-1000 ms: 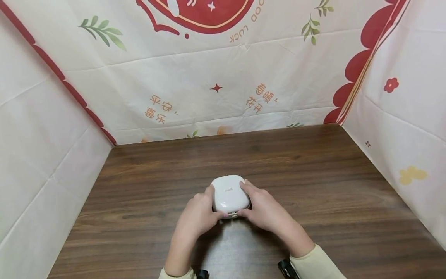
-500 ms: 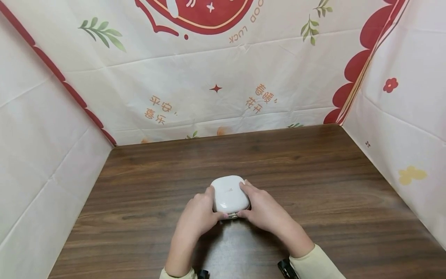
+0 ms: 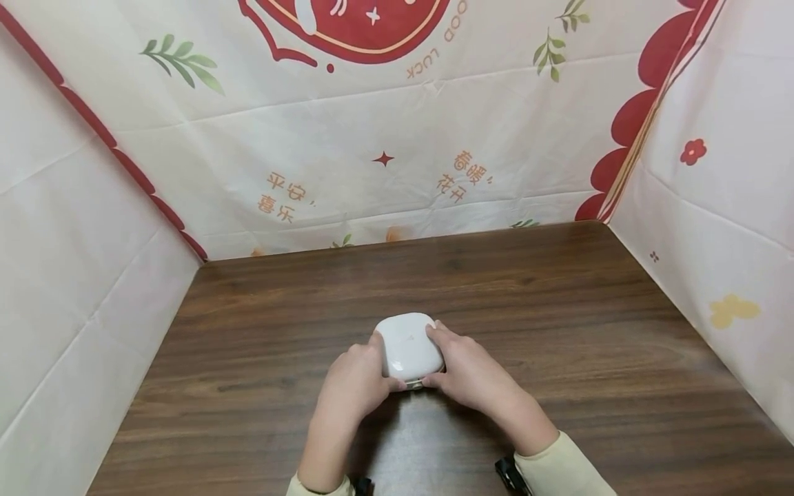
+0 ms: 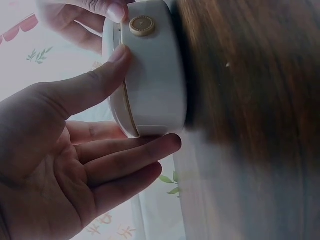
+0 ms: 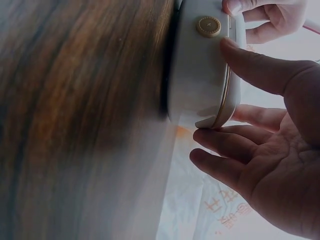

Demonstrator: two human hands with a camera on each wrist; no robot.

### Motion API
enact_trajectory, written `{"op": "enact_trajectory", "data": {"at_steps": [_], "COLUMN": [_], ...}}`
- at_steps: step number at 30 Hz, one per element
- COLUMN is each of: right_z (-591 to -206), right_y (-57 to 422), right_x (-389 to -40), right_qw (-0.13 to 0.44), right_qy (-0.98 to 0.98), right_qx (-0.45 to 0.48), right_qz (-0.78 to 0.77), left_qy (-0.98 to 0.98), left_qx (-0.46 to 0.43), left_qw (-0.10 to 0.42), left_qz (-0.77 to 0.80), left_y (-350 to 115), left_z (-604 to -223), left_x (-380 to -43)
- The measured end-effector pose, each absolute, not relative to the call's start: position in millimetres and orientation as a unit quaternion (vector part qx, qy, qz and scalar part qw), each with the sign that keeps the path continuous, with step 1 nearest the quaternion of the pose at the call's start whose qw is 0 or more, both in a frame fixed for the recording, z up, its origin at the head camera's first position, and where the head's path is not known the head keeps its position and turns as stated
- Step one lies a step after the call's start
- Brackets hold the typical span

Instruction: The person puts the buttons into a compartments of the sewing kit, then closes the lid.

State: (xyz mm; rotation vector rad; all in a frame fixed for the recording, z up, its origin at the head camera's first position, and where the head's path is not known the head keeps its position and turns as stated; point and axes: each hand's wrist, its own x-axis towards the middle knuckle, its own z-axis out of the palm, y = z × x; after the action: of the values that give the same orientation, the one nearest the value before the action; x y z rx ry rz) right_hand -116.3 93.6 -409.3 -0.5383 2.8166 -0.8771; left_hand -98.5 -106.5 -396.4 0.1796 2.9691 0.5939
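Observation:
A glossy white rounded-square box [image 3: 406,348] sits on the table in the middle of the head view. Its lid is down, and a thin gold line marks the seam. A ridged gold knob [image 4: 142,25] is on its front wall. My left hand [image 3: 353,382] holds the left side, with the thumb at the front seam and the fingers along the side. On the opposite side, my right hand [image 3: 474,372] grips the box the same way, its thumb [image 5: 260,67] at the seam near the knob. Both wrist views show the fingertips against the side wall.
The dark wood-grain table [image 3: 298,296] runs back to a white printed cloth [image 3: 347,186] hung as a wall. More cloth stands along the left and right sides. Black straps [image 3: 511,477] show at both wrists, by cream sleeves [image 3: 561,468].
The head view has shifted very slightly. My left hand has edged a little to the right. My right hand and the box stay almost where they were, and the lid remains down.

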Motion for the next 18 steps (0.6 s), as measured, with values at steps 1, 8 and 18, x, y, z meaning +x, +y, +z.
{"op": "enact_trajectory", "data": {"at_steps": [1, 8, 18], "right_z": [-408.8, -409.1, -407.5], "right_y": [94.1, 93.8, 91.4], "right_x": [-116.6, -119.6, -121.8], "right_qw": [0.073, 0.074, 0.079], "right_qy": [0.937, 0.936, 0.939], "right_qx": [-0.179, -0.181, -0.181], "right_qz": [-0.291, -0.293, -0.282], "left_qy": [0.978, 0.982, 0.983], "left_qx": [0.057, 0.048, 0.051], "left_qw": [0.055, 0.056, 0.042], "left_qz": [0.194, 0.174, 0.171], "left_y": [-105.6, -103.4, -105.2], "left_z": [-395.8, -397.8, -399.2], "left_x": [-98.5, -98.5, -99.3]}}
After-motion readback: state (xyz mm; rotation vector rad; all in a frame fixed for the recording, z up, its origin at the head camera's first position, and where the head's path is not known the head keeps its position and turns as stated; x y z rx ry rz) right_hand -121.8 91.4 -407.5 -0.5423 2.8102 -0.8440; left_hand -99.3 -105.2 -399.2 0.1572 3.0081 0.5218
